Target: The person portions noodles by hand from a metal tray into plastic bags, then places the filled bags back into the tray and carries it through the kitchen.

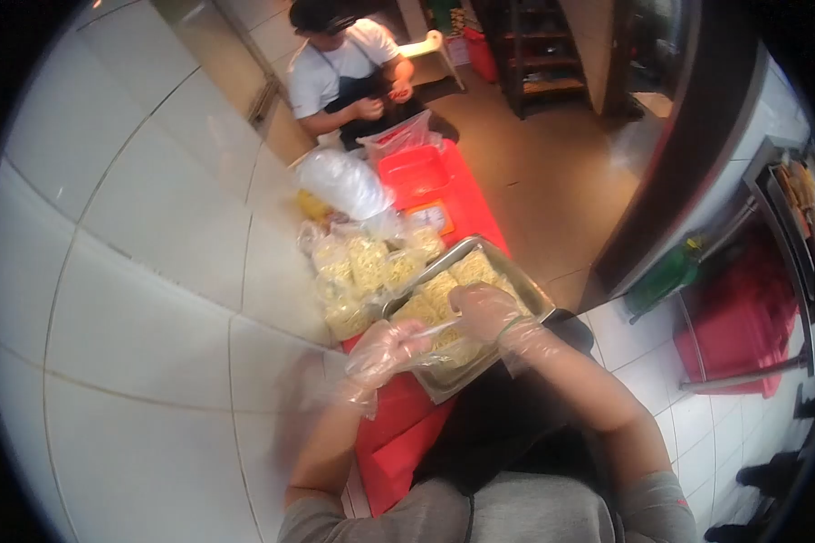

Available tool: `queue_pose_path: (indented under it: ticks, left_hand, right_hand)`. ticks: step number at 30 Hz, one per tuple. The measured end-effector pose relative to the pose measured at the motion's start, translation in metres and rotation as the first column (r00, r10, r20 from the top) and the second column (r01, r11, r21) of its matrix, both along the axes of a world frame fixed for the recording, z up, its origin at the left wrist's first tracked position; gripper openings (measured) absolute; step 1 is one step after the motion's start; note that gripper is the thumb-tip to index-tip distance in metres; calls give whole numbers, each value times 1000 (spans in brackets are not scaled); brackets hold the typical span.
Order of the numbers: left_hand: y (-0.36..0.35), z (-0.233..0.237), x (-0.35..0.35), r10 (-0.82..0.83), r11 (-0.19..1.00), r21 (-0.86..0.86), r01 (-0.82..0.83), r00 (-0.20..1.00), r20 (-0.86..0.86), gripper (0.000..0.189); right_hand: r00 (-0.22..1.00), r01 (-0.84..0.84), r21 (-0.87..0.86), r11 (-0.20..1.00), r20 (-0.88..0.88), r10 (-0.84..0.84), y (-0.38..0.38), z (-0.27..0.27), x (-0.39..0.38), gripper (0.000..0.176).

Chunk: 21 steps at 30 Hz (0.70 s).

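Observation:
My left hand (382, 351), in a clear plastic glove, is closed on one end of the pulled-tight edge of a clear plastic bag (439, 329). Gripping the other end is my right hand (489, 313), gloved the same way, with a green band at the wrist. The bag's edge stretches between both hands over a metal tray (536, 297). Pale yellow noodles (474, 269) fill much of that tray, in several portions. Bags of noodles (367, 262) are heaped on the red table just beyond my left hand.
Further along the red table (480, 204) are an orange-framed scale (432, 217), a red basin (415, 174) and a bundle of clear bags (344, 184). A person (349, 68) sits at the far end. White tiled wall runs along the left; a pink bin (738, 339) stands right.

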<state>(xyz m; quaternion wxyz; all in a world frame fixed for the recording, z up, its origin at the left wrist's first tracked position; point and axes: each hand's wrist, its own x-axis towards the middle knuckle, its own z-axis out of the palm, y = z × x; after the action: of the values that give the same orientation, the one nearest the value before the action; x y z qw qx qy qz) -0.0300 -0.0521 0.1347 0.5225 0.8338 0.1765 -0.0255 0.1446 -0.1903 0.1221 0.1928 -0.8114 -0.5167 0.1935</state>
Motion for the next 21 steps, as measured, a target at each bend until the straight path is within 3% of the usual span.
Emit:
queue_pose_path:
  ticks: [3,4,7,8,11,12,15,16,19,20,21]
  left_hand:
    - [4,-30,20,-214,910,360,204,977,-14,22]
    - [9,-30,26,-160,897,396,198,979,-127,21]
    - [10,-8,26,-69,948,315,47,996,57,20]
    - [9,-4,26,21,980,197,-16,1000,-23,18]
    - [18,-52,30,96,971,219,-96,995,13,15]
    - [21,-52,35,101,982,158,-107,994,45,14]
    - [17,-61,30,159,986,-68,-154,984,82,8]
    - [17,-60,30,202,971,-146,-189,976,82,8]
    - [16,-59,29,249,933,-270,-238,968,7,9]
    - [14,-60,28,232,927,-305,-217,973,14,9]
    - [12,-61,30,213,920,-341,-192,977,25,9]
  right_hand:
    - [998,44,14,999,37,-45,-8,-23,20,20]
    - [998,42,-18,999,53,-41,-8,-29,25,21]
    - [996,82,147,986,-33,-78,-24,-20,26,19]
    - [992,97,216,972,-102,-76,-26,-21,28,20]
    - [970,211,134,968,-153,-190,-20,-45,33,21]
    - [990,114,298,948,-112,-84,-20,-45,33,17]
    - [922,204,377,903,-385,-48,-26,-44,37,16]
    - [740,264,356,896,-671,49,-30,-62,46,52]
    - [670,200,380,903,-725,157,-47,-84,46,97]
    - [783,39,177,983,-617,80,-49,-86,47,125]
    - [854,-54,222,973,-495,160,-47,-94,45,123]
